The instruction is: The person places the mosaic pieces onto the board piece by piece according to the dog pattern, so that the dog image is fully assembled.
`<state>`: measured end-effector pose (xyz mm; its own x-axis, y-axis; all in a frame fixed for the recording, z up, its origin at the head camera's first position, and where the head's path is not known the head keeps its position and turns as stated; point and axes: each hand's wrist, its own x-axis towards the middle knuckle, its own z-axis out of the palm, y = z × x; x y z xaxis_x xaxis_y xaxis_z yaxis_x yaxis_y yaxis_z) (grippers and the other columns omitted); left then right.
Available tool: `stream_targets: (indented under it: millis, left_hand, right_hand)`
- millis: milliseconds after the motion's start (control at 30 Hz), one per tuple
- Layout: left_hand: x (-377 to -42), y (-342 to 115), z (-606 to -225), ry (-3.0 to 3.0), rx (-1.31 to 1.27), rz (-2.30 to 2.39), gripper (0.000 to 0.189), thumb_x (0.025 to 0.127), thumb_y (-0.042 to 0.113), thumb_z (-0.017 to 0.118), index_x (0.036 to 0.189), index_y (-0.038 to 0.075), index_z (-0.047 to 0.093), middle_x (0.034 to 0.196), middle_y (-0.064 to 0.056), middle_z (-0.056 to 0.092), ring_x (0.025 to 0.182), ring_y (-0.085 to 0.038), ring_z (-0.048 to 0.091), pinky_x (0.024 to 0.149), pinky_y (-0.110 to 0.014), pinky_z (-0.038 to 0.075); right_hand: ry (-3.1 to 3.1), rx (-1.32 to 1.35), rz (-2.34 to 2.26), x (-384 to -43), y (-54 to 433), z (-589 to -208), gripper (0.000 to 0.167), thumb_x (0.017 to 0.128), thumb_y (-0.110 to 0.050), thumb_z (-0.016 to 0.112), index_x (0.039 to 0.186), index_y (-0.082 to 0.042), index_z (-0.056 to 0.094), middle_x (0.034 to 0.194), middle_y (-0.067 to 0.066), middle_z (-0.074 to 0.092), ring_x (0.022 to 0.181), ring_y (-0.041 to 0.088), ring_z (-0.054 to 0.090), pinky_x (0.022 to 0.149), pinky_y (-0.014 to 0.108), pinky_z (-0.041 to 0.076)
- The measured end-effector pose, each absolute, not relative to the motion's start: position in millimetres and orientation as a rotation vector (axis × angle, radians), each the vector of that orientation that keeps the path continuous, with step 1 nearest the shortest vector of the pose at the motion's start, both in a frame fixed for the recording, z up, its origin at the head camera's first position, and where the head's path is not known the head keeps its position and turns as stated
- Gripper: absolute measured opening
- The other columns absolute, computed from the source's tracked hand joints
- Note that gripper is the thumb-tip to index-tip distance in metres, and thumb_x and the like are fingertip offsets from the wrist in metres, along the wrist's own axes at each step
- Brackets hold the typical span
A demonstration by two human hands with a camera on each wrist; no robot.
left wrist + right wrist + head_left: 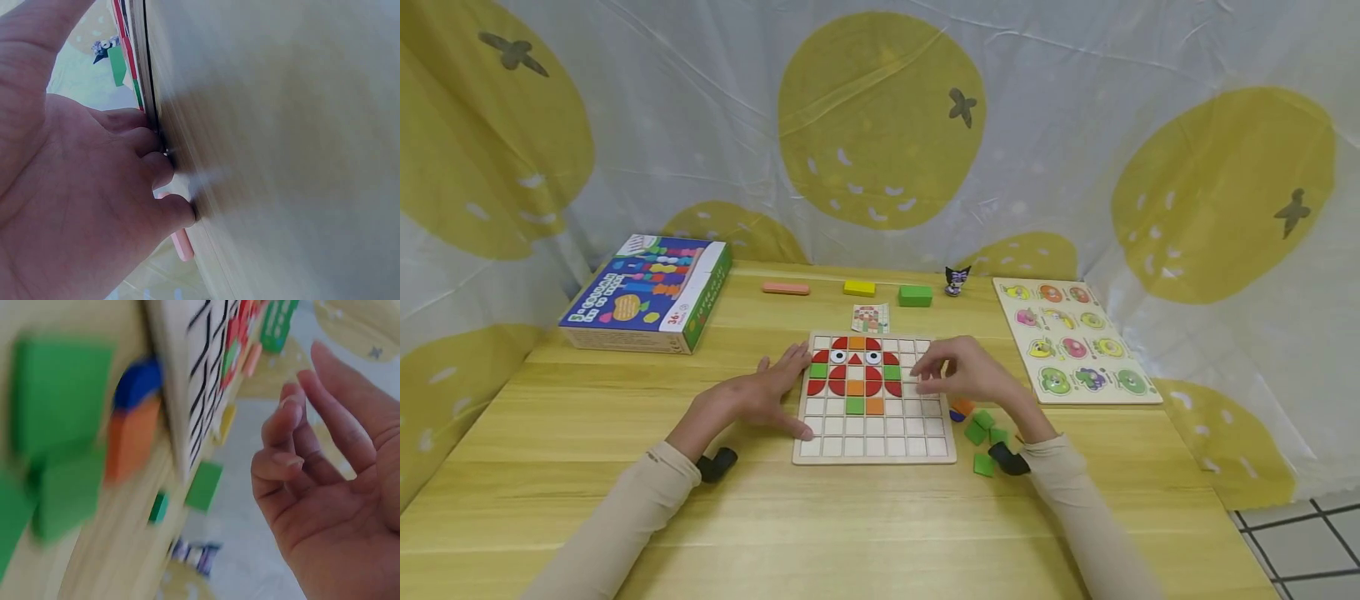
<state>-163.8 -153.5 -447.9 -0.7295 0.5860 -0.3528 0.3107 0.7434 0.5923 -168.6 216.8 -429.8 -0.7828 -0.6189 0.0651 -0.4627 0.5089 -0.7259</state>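
Note:
A square wooden grid board (865, 447) lies in the middle of the table, its upper squares filled with red, green and orange tiles and two eye tiles (872, 357). At its left edge rests my left hand (756, 397), fingers extended at the upper corner and thumb at the lower one. My right hand (967, 372) hovers over the board's right side; in the right wrist view its fingers (281, 425) are loosely bent with nothing between them. Loose green tiles (976, 432), an orange tile (131, 437) and a blue piece (137, 382) lie beside the board's right edge.
Behind the board sit a small pattern card (870, 317), a pink stick (786, 288), a yellow block (859, 287), a green block (915, 296) and a black-and-purple figurine (955, 281). A toy box (643, 292) stands left, a fruit puzzle board (1075, 340) right.

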Motion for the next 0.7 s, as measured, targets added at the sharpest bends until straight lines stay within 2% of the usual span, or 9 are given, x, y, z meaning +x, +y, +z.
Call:
stream_targets:
  millis: [267,700]
  left_hand:
    - [-162.1,-156.9,-445.8,2.417,0.646,0.694,0.134,0.084,0.052,0.091,0.171,-0.003,0.005,0.18,-0.023,-0.01,0.166,-0.044,-0.009,0.129,-0.069,-0.005]
    - [-162.9,-153.0,-446.3,2.413,0.675,0.694,0.134,0.085,0.052,0.091,0.171,-0.004,0.004,0.179,-0.024,-0.01,0.166,-0.044,-0.009,0.129,-0.07,-0.004]
  right_hand:
    - [2.57,-0.827,-1.099,-163.7,278.9,-442.4,0.019,0.09,-0.008,0.089,0.107,-0.003,0.083,0.087,-0.001,0.074,0.076,0.014,0.064,0.067,0.03,0.059]
    - [2.496,-0.767,-1.055,-162.1,288.6,-456.0,0.02,0.086,-0.004,0.09,0.105,-0.004,0.082,0.087,0.0,0.072,0.079,0.016,0.062,0.071,0.025,0.054]
